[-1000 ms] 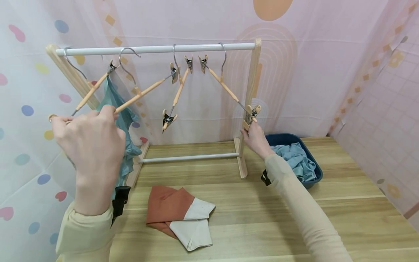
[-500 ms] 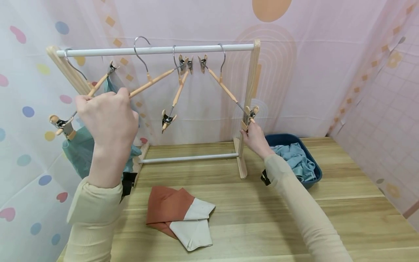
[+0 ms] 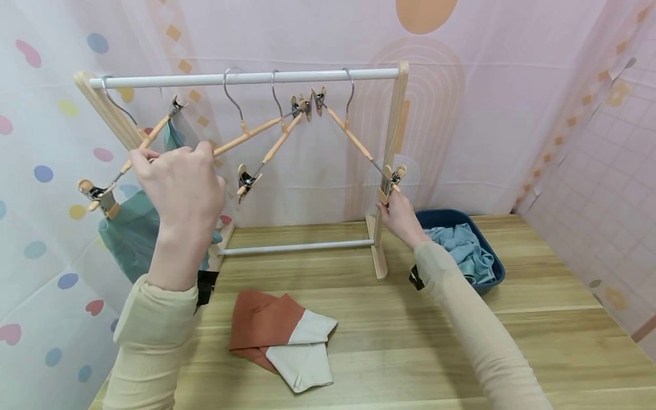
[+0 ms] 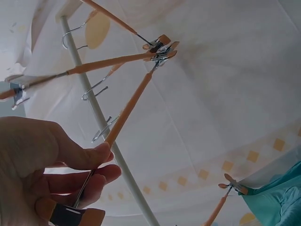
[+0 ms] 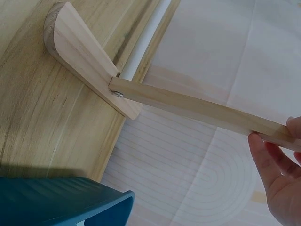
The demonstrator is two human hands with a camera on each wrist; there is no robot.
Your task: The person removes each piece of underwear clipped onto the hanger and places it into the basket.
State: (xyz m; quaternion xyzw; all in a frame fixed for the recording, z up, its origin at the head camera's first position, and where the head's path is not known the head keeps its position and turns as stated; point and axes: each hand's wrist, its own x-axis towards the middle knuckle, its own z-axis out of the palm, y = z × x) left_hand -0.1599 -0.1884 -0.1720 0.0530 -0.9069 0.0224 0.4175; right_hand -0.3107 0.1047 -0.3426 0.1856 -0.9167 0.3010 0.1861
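My left hand grips one arm of a clip hanger, thumb and fingers round it near the clip in the left wrist view. This hanger's metal hook is at the rack's white top bar, and its far clip meets the clip of the neighbouring hanger. My right hand holds the rack's right wooden post, thumb and fingers on either side of it in the right wrist view. Just above that hand hangs a clip of the rightmost hanger.
A teal garment hangs clipped to the leftmost hanger, partly behind my left arm. On the wooden table lies a folded rust-and-cream cloth. A dark blue basket with blue-green fabric stands right of the rack.
My left hand has moved right with its hanger. The hook rose above the bar, then came down farther right along it. The neighbouring hanger has turned slightly. The right hand has stayed still.
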